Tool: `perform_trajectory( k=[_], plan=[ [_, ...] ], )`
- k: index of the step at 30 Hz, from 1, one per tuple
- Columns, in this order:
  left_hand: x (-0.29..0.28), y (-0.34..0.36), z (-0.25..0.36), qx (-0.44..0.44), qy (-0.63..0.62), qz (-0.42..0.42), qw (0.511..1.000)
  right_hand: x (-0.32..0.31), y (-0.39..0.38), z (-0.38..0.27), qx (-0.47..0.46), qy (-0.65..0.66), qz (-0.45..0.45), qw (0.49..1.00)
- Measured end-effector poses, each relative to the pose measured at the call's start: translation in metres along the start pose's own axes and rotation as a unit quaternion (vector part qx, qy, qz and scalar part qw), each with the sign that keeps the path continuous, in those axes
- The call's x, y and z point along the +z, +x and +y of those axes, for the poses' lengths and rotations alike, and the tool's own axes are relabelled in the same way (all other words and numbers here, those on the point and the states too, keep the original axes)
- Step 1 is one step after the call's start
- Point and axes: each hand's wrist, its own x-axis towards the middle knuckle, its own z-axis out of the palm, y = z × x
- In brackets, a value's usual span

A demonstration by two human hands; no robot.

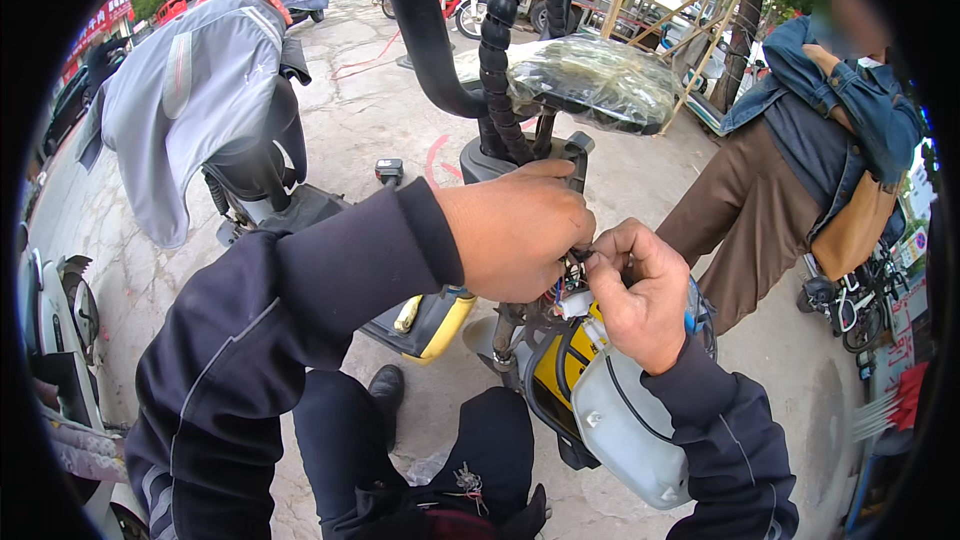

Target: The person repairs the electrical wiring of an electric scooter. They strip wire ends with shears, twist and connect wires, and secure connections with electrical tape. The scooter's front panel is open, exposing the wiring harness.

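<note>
My left hand is closed, knuckles up, at the front of a scooter, its fingertips hidden behind the hand itself. My right hand pinches with thumb and fingers right beside it, at a bundle of thin coloured wires. Both hands meet at this bundle. A white plastic connector hangs just below the fingers. Under my right hand is the scooter's yellow body panel with a black cable. A pale grey plastic cover sits below my right wrist.
Above my hands rise a black bent tube and a ribbed black hose. Behind them is a plastic-wrapped seat. A person stands at the right. A grey-draped scooter, a power tool battery and a yellow-black case are left.
</note>
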Motion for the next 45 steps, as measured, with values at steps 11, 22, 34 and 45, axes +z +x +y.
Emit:
perform_trajectory(
  k=[11,22,34,45],
  plan=[
    [0.004,0.001,0.003,-0.007,-0.026,0.06,0.998,-0.008,0.0,-0.008,0.14,0.096,-0.008,0.985],
    [0.018,0.001,0.009,-0.026,-0.028,0.195,0.98,-0.006,0.005,-0.011,0.189,0.1,-0.009,0.977],
    [0.016,-0.01,0.0,0.056,0.012,0.183,0.981,-0.013,0.01,-0.009,0.159,0.134,-0.012,0.978],
    [0.015,-0.016,-0.002,0.011,-0.018,0.191,0.981,-0.007,0.02,-0.008,0.182,0.083,-0.101,0.975]
  ],
)
